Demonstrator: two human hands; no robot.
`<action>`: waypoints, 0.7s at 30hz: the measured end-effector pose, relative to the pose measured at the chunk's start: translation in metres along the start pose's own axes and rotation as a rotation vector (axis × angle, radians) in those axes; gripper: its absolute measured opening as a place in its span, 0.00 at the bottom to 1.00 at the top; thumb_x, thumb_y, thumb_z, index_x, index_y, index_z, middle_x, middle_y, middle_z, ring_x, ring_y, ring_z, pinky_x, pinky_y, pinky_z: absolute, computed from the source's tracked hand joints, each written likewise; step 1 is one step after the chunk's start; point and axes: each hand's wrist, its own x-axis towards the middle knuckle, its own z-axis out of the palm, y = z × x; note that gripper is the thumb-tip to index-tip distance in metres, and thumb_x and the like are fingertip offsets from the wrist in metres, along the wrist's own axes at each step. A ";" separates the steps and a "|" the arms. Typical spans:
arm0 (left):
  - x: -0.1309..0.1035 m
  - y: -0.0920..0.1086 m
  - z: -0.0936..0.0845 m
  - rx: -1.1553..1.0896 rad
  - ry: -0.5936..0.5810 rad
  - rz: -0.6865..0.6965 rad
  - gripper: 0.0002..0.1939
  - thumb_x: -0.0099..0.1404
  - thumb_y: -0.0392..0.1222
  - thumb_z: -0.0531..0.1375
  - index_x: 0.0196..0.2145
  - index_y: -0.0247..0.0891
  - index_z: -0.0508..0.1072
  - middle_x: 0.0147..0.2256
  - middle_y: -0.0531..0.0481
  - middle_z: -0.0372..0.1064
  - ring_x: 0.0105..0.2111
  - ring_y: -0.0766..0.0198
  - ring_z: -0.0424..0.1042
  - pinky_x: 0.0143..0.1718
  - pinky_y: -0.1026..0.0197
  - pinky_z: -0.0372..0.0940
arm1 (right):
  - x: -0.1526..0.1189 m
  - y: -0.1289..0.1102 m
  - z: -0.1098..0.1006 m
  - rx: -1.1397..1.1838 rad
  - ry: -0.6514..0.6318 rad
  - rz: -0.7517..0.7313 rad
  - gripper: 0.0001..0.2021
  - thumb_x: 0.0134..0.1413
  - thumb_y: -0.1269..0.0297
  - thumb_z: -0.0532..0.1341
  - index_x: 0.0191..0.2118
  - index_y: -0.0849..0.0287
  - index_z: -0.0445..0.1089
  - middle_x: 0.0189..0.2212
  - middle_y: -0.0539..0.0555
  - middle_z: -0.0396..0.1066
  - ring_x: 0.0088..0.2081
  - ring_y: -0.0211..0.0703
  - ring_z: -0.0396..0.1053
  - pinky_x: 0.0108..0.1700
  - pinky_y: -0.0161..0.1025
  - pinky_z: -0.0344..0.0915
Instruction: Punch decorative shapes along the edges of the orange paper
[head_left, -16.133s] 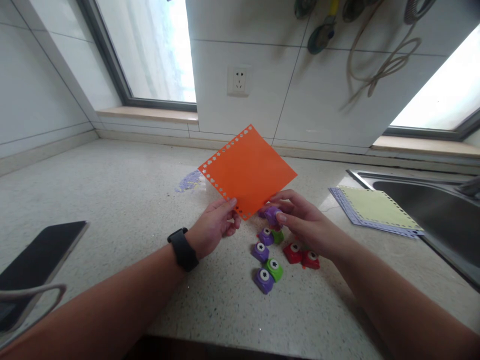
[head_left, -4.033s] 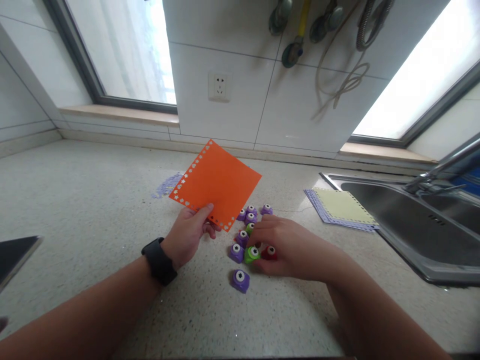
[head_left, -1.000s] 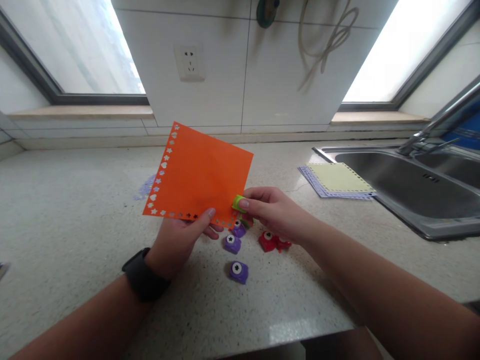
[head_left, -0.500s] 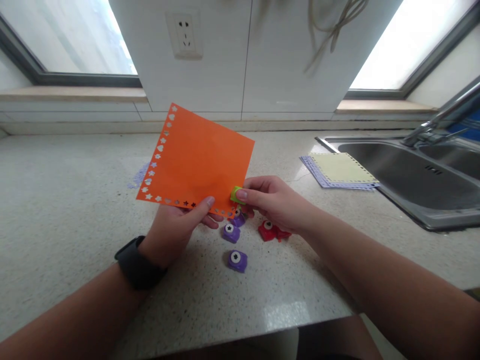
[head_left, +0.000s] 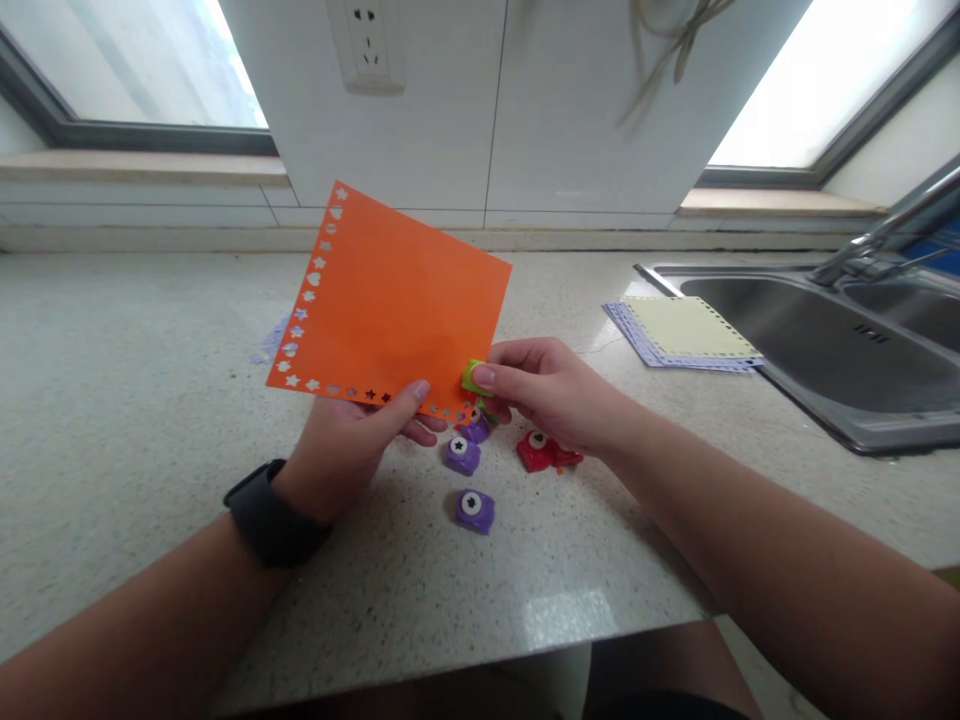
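An orange sheet [head_left: 397, 300] is held tilted above the counter, with rows of punched shapes along its left and lower edges. My left hand [head_left: 360, 435] grips the lower edge, thumb on top and fingers beneath. At the sheet's lower right edge, my right hand [head_left: 536, 385] pinches a yellow-green craft punch [head_left: 474, 377]. Purple punches, one of them [head_left: 474, 510] nearest the front, lie below the sheet; another [head_left: 461, 454] sits behind it. Red punches [head_left: 536, 451] rest under my right wrist.
A stack of punched pale yellow and lilac sheets [head_left: 690, 328] lies by the steel sink [head_left: 802, 330] at the right. Purple paper bits [head_left: 270, 343] are partly behind the orange sheet. A socket [head_left: 367, 42] is on the wall.
The view has tilted slightly, so most things sit a little higher in the picture. My hands still hold the sheet and the yellow-green punch in nearly the same pose.
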 end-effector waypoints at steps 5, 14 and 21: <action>0.000 -0.001 -0.001 0.008 -0.010 -0.001 0.07 0.63 0.45 0.63 0.30 0.40 0.75 0.20 0.54 0.78 0.20 0.61 0.78 0.25 0.62 0.75 | 0.001 0.000 0.000 0.000 0.005 -0.013 0.14 0.58 0.53 0.68 0.31 0.60 0.76 0.24 0.49 0.71 0.25 0.35 0.65 0.27 0.35 0.61; -0.001 -0.005 -0.002 0.018 -0.025 0.006 0.08 0.65 0.44 0.63 0.32 0.37 0.77 0.24 0.50 0.80 0.22 0.61 0.79 0.27 0.63 0.76 | 0.001 -0.003 0.002 -0.003 0.022 -0.026 0.14 0.56 0.53 0.68 0.30 0.60 0.74 0.23 0.49 0.69 0.24 0.35 0.63 0.24 0.35 0.57; 0.000 -0.003 0.000 0.018 -0.017 0.013 0.07 0.63 0.44 0.64 0.31 0.38 0.77 0.22 0.52 0.79 0.21 0.62 0.78 0.25 0.63 0.76 | 0.000 -0.004 0.004 -0.019 0.027 -0.018 0.13 0.56 0.55 0.68 0.30 0.60 0.74 0.21 0.49 0.67 0.23 0.34 0.61 0.23 0.34 0.55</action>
